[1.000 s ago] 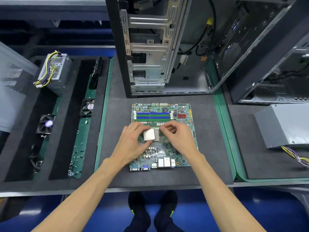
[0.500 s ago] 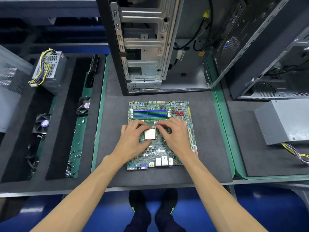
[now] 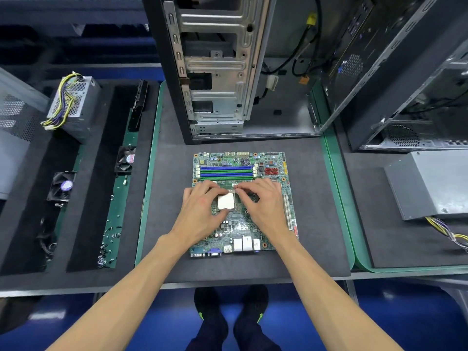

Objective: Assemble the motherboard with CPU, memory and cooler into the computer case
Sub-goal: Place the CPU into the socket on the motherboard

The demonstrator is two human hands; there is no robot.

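Head view: green rectangular motherboard (image 3: 243, 198) lies flat on the dark grey foam mat (image 3: 311, 198) at the middle of the counter, nearer the front edge, port row facing the person. Blue and green memory slots (image 3: 226, 172) run across the board's far part, red connectors (image 3: 271, 171) just right of them. Square silver CPU (image 3: 226, 201) sits in the socket at the board's centre. Left hand (image 3: 200, 211) rests on the board left of the CPU, fingers curled over the socket's far edge, thumb touching the CPU's near edge. Right hand (image 3: 263, 203) rests on the board right of the CPU, fingers curled, fingertips at the socket's far right corner; cannot tell if either hand actually pinches something or just presses. Open black and silver metal computer case (image 3: 217, 72) stands upright toward the counter's back edge, just behind the motherboard, apart from it, bare metal drive cage facing front, loose black cables (image 3: 298, 59) inside. Second dark case (image 3: 405, 84) at the back right corner. Grey metal box power supply (image 3: 430, 183) at the right edge, yellow wires (image 3: 453, 234) trailing. Left side: silver perforated power supply with yellow wire bundle (image 3: 73, 105), two black fans (image 3: 63, 186) (image 3: 125, 159), scattered small screws (image 3: 109, 239) on a green strip. Black shoes (image 3: 230, 307) on blue floor below the front edge.
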